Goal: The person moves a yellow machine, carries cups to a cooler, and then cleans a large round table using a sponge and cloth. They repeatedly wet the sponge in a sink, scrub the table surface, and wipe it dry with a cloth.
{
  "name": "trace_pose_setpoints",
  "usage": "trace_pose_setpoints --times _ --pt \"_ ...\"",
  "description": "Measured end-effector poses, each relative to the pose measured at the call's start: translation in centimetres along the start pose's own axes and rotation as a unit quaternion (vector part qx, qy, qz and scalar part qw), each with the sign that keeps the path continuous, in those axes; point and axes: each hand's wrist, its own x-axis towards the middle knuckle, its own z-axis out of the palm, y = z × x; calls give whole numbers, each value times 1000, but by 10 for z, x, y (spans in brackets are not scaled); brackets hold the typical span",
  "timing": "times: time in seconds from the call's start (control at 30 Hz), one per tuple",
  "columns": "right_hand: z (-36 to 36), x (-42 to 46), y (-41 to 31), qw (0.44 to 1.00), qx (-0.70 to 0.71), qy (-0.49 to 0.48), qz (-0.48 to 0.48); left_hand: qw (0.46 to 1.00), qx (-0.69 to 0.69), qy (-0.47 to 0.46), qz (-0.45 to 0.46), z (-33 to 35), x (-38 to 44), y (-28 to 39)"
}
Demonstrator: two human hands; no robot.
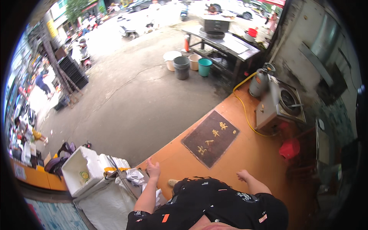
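Observation:
My left hand (153, 169) is raised with its fingers apart and nothing in it, beside white crumpled bags (134, 176) on a cloth-covered stand (105, 205). Out to the right, my right hand (243, 175) hangs over the orange floor with its fingers curled; whether they are fully closed is unclear, and no object shows in it. A dark doormat (210, 139) with yellow characters lies on the floor in front of me. White foam boxes (75, 184) stand left of my left hand, one of them tipped with its inside showing.
Several buckets, one a teal bucket (205, 67), stand by a metal worktable (244, 53). At the right are a gas cylinder (256, 83), a yellow hose (243, 107), a steel burner stand (266, 115) and a red plastic item (289, 148). People and scooters are on the street beyond the concrete (138, 109).

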Motion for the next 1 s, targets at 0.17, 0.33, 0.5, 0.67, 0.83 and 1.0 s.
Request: trace_pose_setpoints --times 0.17,0.33,0.5,0.67,0.83,1.0 --pt "-35 -21 -19 973 95 14 -211 972 52 -218 75 140 -47 43" --pt "-102 -15 133 981 116 104 -118 930 14 -352 105 261 -97 138" --pt "-125 -18 311 942 273 174 84 888 25 -453 -78 333 -85 152" --pt "-120 -42 366 807 486 173 289 873 142 -423 -196 351 -37 134" --pt "-90 -49 387 720 554 159 386 849 201 -429 -234 417 -3 168" --pt "-116 -38 373 753 531 255 293 764 341 -547 -23 575 -38 333"
